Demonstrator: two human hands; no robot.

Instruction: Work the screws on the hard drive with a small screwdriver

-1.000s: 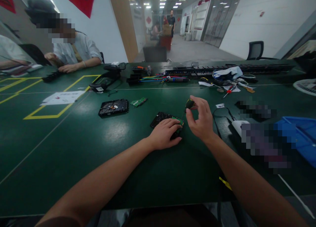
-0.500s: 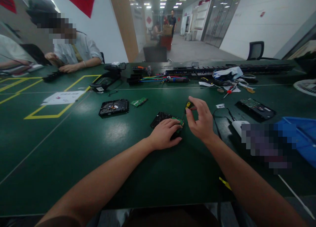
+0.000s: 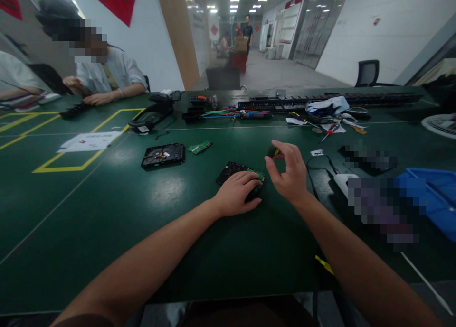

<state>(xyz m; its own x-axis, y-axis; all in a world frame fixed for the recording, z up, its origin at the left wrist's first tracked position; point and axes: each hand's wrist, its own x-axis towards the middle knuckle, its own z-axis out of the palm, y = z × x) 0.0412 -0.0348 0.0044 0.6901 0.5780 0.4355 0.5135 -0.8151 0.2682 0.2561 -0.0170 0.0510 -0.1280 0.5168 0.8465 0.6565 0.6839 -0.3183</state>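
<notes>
A black hard drive (image 3: pixel 231 170) with a green circuit board (image 3: pixel 261 176) lies on the green table (image 3: pixel 171 251) in front of me. My left hand (image 3: pixel 239 193) rests over the drive and board, its fingers wrapped on them. My right hand (image 3: pixel 289 172) pinches a small screwdriver (image 3: pixel 273 151) with a black and yellow handle. Its thin shaft points down at the board's right end; the tip is too small to make out. Another black drive (image 3: pixel 163 155) and a loose green board (image 3: pixel 200 148) lie to the left.
A blurred drive (image 3: pixel 368 157), white device (image 3: pixel 345 182) and blue bin (image 3: pixel 432 194) are at right. Behind lie cables (image 3: pixel 221 113), a red screwdriver (image 3: pixel 331 131) and long black strips (image 3: pixel 320 100). A paper (image 3: pixel 89 141) lies left. A person (image 3: pixel 107 75) sits across the table.
The screwdriver's handle has turned between the fingers of my right hand, so less of its yellow mark shows. My left hand stays on the drive.
</notes>
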